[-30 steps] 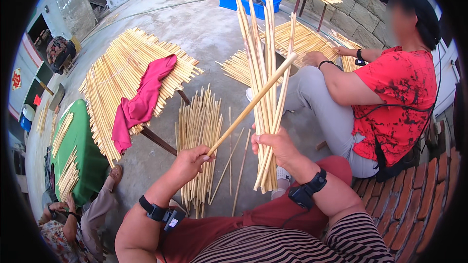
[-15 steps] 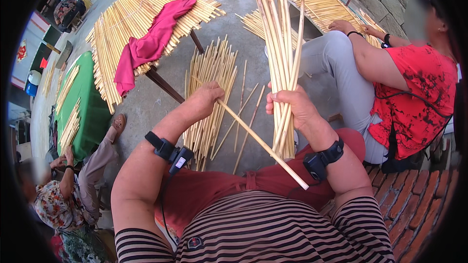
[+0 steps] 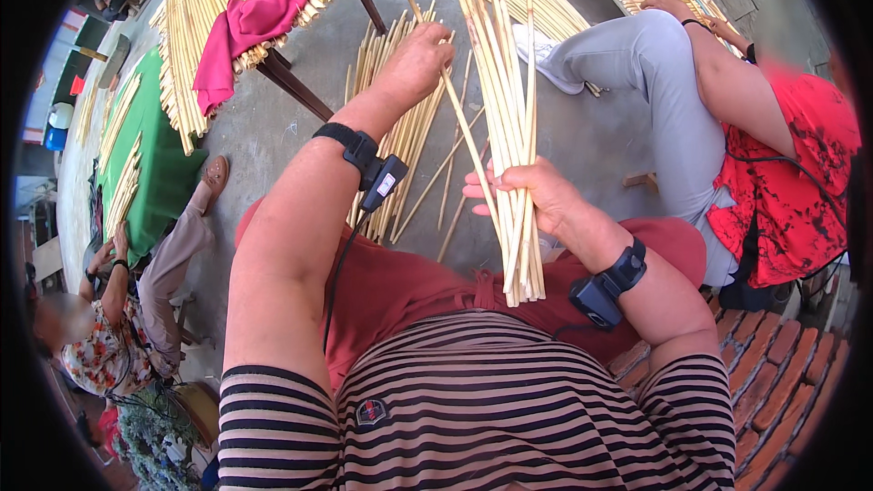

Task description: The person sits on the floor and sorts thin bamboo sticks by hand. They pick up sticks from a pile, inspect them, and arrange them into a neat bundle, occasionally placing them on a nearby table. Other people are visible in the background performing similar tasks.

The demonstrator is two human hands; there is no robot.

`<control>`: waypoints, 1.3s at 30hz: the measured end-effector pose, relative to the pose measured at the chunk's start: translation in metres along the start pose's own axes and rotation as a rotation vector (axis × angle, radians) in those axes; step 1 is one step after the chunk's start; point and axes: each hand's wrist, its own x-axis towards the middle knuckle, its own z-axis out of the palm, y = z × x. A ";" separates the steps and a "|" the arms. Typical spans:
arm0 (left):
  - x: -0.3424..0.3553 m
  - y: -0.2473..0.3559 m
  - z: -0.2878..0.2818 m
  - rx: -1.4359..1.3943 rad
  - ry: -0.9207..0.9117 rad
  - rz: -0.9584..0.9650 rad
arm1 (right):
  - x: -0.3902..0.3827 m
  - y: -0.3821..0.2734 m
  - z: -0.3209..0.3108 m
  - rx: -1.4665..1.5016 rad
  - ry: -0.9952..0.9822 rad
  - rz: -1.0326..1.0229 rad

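Observation:
My left hand (image 3: pixel 418 62) is closed around a single pale wooden stick (image 3: pixel 466 135), which slants down toward my right hand. My right hand (image 3: pixel 544 196) grips an upright bundle of similar sticks (image 3: pixel 498 91) over my lap, its thumb across the front. Some of its fingers stretch out to the left behind the single stick, whose lower end reaches the bundle's left side. On the ground beyond my left forearm lies a pile of sticks (image 3: pixel 389 186). A few loose ones lie just right of that pile.
A table covered with sticks (image 3: pixel 205 14), a magenta cloth (image 3: pixel 250 18) on top, stands front left. One co-worker in red (image 3: pixel 800 155) sits close on my right near another stick-laden table. Another sits far left beside a green-covered table (image 3: pixel 155 145). Bricks (image 3: pixel 773 373) lie at lower right.
My left hand has moved up and slightly right, and its stick has swung steeper, its lower end now against the bundle. Some fingers of my right hand have opened outward. The view has shifted.

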 end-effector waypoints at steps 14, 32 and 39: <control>-0.086 -0.087 0.011 0.033 -0.436 -0.581 | -0.005 -0.050 0.012 0.146 0.027 -0.228; -0.249 -0.002 0.176 -0.001 -0.326 -0.709 | 0.009 -0.042 0.039 0.237 0.050 -0.058; -0.237 0.000 0.168 0.007 -0.385 -0.789 | 0.021 -0.038 0.044 0.216 0.091 -0.011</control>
